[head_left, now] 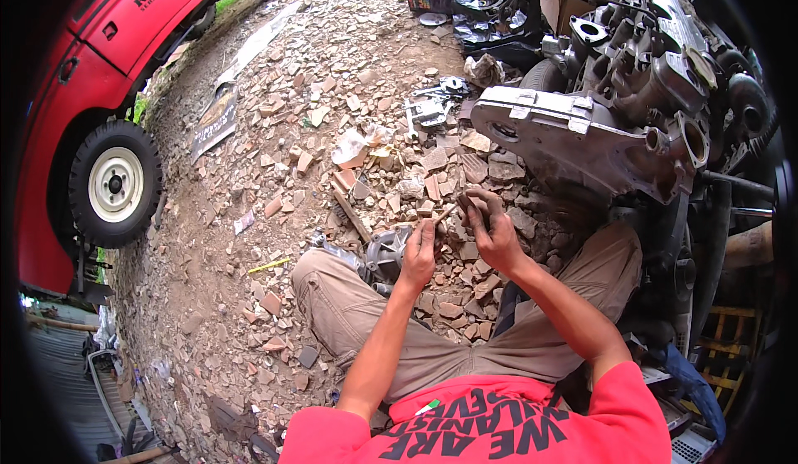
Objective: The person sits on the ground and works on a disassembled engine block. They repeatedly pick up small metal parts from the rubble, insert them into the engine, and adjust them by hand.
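Note:
I sit on rubble with both hands in front of me, above the gap between my knees. My left hand is closed in a pinch around a short, thin, tan rod, which points up toward the right hand. Close beside it, my right hand has its fingers curled together near the rod's far end. Something small and dark seems to be at those fingertips, too small to name. Next to my left knee lies a grey metal housing, partly hidden by the left hand.
A large engine stands at the right, its metal casing reaching near my right hand. Beyond are a metal bracket and black bags. A red vehicle is parked at the left. Broken tiles cover the ground, with a yellow strip.

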`<state>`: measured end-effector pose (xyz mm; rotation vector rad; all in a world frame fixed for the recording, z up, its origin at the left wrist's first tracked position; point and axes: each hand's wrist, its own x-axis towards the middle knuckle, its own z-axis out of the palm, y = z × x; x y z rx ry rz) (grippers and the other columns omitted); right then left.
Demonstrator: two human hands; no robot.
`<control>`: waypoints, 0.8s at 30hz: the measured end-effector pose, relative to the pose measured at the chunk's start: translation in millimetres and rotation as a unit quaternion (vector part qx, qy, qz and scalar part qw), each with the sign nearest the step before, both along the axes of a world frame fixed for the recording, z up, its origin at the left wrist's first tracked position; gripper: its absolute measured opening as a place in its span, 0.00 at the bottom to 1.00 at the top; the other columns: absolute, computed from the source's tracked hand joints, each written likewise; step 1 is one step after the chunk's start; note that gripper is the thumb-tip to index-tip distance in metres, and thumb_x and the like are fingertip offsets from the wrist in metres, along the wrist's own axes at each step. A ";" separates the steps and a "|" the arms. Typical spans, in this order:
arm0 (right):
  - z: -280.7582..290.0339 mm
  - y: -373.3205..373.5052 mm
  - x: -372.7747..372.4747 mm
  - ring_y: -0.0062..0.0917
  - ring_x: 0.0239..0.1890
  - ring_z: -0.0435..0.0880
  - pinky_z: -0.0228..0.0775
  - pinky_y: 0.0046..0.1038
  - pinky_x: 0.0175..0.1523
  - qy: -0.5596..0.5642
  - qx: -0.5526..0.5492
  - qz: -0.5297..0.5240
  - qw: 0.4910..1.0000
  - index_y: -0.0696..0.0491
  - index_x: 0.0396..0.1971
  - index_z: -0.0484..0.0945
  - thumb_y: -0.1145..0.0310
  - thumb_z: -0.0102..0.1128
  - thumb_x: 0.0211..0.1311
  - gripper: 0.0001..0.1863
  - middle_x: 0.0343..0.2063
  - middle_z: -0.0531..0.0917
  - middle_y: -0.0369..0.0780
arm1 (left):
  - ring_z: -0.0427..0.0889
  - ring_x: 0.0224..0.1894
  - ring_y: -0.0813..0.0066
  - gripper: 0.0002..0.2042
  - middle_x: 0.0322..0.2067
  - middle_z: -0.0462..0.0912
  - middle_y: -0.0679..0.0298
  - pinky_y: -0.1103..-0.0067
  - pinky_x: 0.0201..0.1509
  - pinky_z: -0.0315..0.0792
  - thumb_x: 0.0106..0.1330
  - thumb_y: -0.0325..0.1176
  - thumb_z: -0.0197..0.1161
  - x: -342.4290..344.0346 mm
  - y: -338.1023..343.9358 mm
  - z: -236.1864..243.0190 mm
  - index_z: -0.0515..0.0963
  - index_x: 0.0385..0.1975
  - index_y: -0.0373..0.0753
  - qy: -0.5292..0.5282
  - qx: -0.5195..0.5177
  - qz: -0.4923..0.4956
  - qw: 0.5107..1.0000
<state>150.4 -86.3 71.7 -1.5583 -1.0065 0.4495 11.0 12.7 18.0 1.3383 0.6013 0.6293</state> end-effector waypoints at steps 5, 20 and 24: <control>-1.4 1.2 -16.8 0.35 0.34 0.87 0.76 0.31 0.35 0.000 -0.031 -0.039 0.999 0.57 0.49 0.70 0.76 0.53 0.68 0.12 0.34 0.85 0.51 | 0.61 0.23 0.88 0.18 0.22 0.65 0.76 0.85 0.26 0.57 0.77 0.48 0.44 5.5 -9.7 -5.6 0.71 0.33 0.41 -0.013 0.016 -0.011 1.000; -56.0 -5.7 66.3 0.20 0.25 0.74 0.68 0.26 0.31 0.041 -0.073 -0.192 0.978 0.55 0.43 0.74 0.63 0.53 0.71 0.11 0.26 0.78 0.36 | 0.58 0.22 0.89 0.17 0.20 0.60 0.78 0.86 0.24 0.53 0.78 0.48 0.43 7.5 -2.3 -5.6 0.70 0.32 0.43 0.001 0.004 -0.034 0.999; -31.9 -7.9 75.3 0.12 0.23 0.70 0.61 0.19 0.27 0.245 -0.070 -0.171 0.952 0.56 0.35 0.77 0.51 0.60 0.66 0.20 0.23 0.76 0.30 | 0.57 0.22 0.89 0.17 0.21 0.59 0.78 0.86 0.25 0.53 0.78 0.48 0.43 6.8 -5.1 -4.0 0.69 0.31 0.43 -0.038 -0.036 -0.026 0.998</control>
